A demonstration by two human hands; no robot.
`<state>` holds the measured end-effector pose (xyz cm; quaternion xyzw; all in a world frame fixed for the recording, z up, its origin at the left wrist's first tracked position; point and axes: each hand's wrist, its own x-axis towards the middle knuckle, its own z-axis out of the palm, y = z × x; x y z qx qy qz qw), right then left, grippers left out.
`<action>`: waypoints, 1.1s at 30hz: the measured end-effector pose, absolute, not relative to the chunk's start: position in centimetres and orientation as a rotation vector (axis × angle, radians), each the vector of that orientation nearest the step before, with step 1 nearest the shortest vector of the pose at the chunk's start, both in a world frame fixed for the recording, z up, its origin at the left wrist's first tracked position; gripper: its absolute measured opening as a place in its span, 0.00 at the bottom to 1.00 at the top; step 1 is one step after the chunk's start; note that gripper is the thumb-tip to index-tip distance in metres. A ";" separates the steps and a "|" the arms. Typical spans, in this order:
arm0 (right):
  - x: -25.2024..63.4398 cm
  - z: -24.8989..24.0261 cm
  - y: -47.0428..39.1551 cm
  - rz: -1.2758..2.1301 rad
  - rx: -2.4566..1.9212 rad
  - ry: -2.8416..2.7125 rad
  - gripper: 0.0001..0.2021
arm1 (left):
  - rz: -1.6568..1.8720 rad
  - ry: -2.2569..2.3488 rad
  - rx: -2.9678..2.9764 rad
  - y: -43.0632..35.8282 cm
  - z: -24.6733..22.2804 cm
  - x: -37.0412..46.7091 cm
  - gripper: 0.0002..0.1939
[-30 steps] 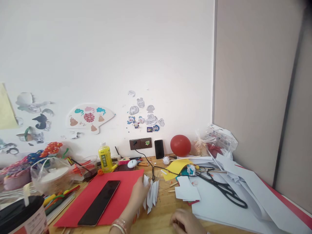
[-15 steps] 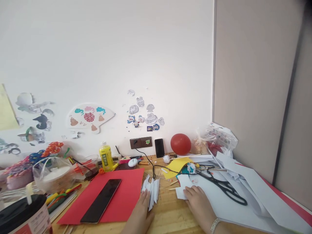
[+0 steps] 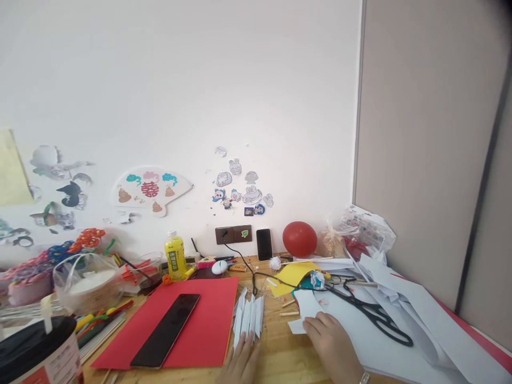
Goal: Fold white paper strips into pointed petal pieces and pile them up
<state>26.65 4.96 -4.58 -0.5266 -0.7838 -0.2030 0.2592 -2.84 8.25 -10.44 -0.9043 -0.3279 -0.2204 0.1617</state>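
Several folded white paper strips (image 3: 248,314) lie upright in a row on the wooden table, beside the red sheet. My left hand (image 3: 240,360) rests at their near end, its fingers apart and laid over the ends of the strips. Further right, my right hand (image 3: 332,341) has its fingers curled at the edge of a white paper piece (image 3: 309,304); its fingertips are pressed together on the paper. A small white flap (image 3: 296,326) sticks out left of those fingertips. My right thumb is hidden.
A black phone (image 3: 166,330) lies on a red sheet (image 3: 212,320) at left. Black scissors (image 3: 372,312) rest on white sheets (image 3: 424,325) at right. Behind are a yellow bottle (image 3: 175,257), a red balloon (image 3: 300,239) and a cable (image 3: 254,277). A lidded cup (image 3: 38,352) stands front left.
My left hand has drawn back toward me, from the left side of the strips to their near ends. My right hand has moved slightly right and down. The view has shifted slightly.
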 end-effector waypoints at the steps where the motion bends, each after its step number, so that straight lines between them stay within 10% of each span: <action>1: 26.6 -4.7 5.0 -0.564 -1.422 -2.132 0.11 | -0.640 -0.913 -2.578 8.1 -10.8 -2.8 0.37; 33: 28.5 -3.2 4.9 -0.579 -1.636 -2.194 0.15 | -0.756 -0.621 -2.445 5.1 -8.7 -1.0 0.19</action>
